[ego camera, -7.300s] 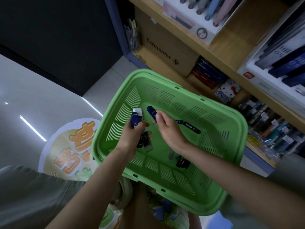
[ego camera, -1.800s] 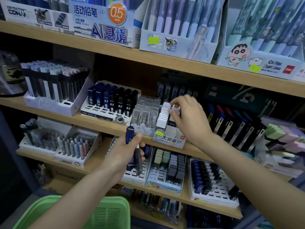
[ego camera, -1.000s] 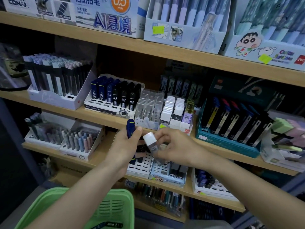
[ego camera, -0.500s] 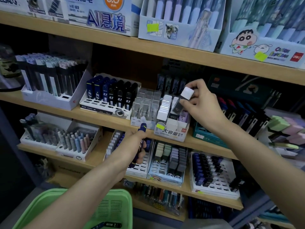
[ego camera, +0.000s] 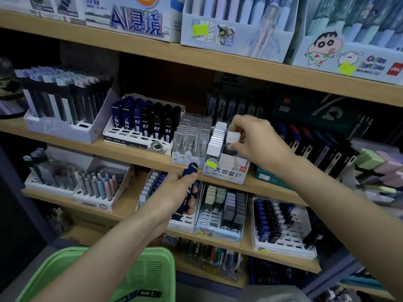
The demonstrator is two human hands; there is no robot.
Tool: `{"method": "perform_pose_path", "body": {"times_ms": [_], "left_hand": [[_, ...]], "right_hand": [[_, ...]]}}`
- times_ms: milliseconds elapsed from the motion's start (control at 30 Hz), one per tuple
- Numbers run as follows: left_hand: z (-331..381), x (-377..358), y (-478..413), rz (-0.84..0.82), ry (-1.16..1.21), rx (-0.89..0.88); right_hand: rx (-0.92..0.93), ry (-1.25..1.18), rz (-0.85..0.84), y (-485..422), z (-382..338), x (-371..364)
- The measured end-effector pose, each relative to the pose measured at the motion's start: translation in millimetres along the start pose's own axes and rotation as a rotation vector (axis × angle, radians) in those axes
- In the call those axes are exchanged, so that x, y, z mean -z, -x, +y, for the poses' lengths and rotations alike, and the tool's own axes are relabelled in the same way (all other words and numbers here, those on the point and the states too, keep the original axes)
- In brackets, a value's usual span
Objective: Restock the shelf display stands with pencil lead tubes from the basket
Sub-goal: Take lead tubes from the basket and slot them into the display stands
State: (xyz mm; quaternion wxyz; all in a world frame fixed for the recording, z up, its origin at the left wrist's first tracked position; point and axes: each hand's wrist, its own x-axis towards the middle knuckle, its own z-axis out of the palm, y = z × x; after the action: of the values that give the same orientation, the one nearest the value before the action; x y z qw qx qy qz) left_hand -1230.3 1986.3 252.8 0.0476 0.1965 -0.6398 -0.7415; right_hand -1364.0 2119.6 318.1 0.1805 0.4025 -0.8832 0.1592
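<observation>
— First, the right hand (ego camera: 259, 142)?
— Up at the middle shelf (ego camera: 130, 156), over the stand (ego camera: 226, 174) full of white caps. Pinching one white-capped tube (ego camera: 233, 136) by its cap between thumb and fingertips, with the remaining fingers loosely curled in.
— Pointing which way?
— Cap up, long axis close to upright, leaning a little to the right. Dark body just under the cap. Lower end hidden behind the row of caps, so cannot tell whether seated in a slot.
— And the left hand (ego camera: 174, 192)?
— Lower, in front of the shelf below. Wrapped round a dark blue tube (ego camera: 191, 171), with the thumb pressed along its side.
— Lying flat?
— No, near upright too. Tilted with the rounded top to the right, poking out above the thumb just below the middle shelf's edge. Bottom end showing under the curled fingers. White lettering along the length.
— Next to that stand?
— A block of clear tubes (ego camera: 192, 136) right beside it on the left, then a white rack (ego camera: 135, 136) of blue and black tubes, all standing caps up.
— Down below?
— A green basket (ego camera: 65, 271) at the bottom left, under the left forearm. Inside, one dark tube (ego camera: 141, 294) lying flat, long axis running left to right.
</observation>
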Motion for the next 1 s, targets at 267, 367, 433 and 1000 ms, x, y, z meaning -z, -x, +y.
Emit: {"method": "perform_pose_path", "body": {"times_ms": [267, 367, 433, 1000], "left_hand": [[2, 4, 2, 0.012, -0.014, -0.018], [1, 6, 2, 0.014, -0.014, -0.030], [0, 6, 2, 0.011, -0.017, -0.036], [-2, 6, 8, -0.132, -0.089, -0.205]], "right_hand": [[-0.011, 0.019, 0.086, 2, 5, -6], [0.001, 0.094, 0.117, 3, 7, -6], [0.010, 0.140, 0.109, 3, 9, -8], [-0.191, -0.610, -0.226, 35, -52, -11]]}}
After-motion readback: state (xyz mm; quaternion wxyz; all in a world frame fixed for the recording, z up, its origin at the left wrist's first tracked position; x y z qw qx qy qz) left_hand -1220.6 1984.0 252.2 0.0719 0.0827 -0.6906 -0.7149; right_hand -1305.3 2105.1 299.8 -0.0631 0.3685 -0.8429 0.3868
